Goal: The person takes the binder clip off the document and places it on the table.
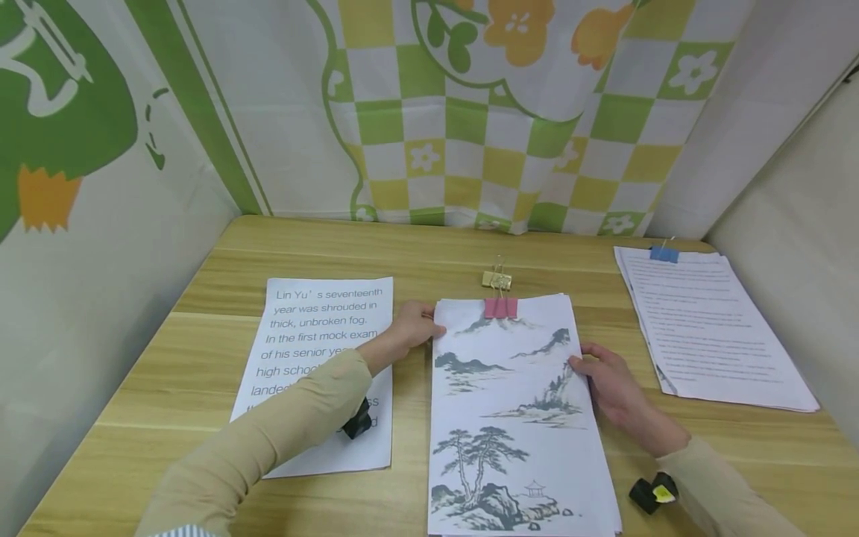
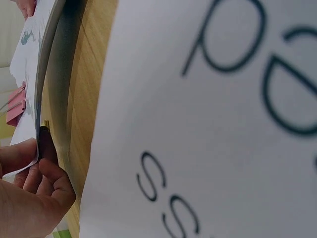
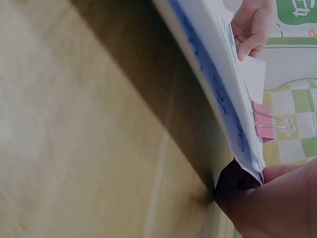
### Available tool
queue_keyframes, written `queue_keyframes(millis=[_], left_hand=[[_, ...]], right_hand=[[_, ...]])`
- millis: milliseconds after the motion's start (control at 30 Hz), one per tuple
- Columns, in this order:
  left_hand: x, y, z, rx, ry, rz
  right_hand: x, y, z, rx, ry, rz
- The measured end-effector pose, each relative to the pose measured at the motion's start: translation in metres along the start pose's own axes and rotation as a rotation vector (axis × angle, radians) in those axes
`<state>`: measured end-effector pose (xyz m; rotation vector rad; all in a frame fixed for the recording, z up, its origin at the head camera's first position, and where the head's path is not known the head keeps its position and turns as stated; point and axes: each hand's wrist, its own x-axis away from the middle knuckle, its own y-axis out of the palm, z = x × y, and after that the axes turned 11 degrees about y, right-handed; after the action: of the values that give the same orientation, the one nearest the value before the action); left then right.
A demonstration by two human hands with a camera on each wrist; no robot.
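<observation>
A stack of papers (image 1: 510, 388) printed with ink landscapes has a pink binder clip (image 1: 501, 308) at its top edge. My left hand (image 1: 409, 328) pinches the stack near its upper left corner, thumb on top and fingers beneath, as the left wrist view shows. On the opposite side, my right hand (image 1: 614, 388) grips the right edge, its thumb (image 1: 582, 365) over the top sheet. In the right wrist view the near edge of the stack (image 3: 213, 84) is raised off the table, with blue-tinted print visible on its underside. The right fingertips under it are in shadow.
A gold binder clip (image 1: 497, 280) lies just beyond the pink one. To the left is a large-print text sheet (image 1: 325, 321), partly under my left forearm. At the right lies another text stack (image 1: 711, 328) with a blue binder clip (image 1: 664, 254). A curtain (image 1: 470, 149) hangs behind the table.
</observation>
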<state>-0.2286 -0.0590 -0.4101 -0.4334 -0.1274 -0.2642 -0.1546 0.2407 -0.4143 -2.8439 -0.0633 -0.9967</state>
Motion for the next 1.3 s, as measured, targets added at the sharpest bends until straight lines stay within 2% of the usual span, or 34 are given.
queue_keyframes(millis=[200, 433, 667, 833, 1067, 1300], left_hand=[[0.001, -0.001, 0.0, -0.022, 0.024, 0.021], [0.001, -0.001, -0.002, -0.053, 0.056, 0.029], [0.002, 0.001, -0.004, -0.07, 0.074, 0.033], [0.002, 0.003, -0.006, -0.072, 0.086, 0.038], [0.002, 0.004, -0.006, -0.075, 0.099, 0.044], [0.005, 0.004, -0.003, -0.078, 0.102, 0.051]], right_hand=[[-0.016, -0.007, -0.012, 0.097, -0.03, -0.005], [-0.046, -0.013, -0.045, 0.164, -0.063, -0.045], [-0.073, -0.009, -0.075, 0.346, -0.184, -0.033], [-0.083, -0.001, -0.094, 0.464, -0.235, -0.122], [-0.087, 0.016, -0.11, 0.513, -0.248, -0.288], [-0.091, 0.031, -0.113, 0.506, -0.24, -0.325]])
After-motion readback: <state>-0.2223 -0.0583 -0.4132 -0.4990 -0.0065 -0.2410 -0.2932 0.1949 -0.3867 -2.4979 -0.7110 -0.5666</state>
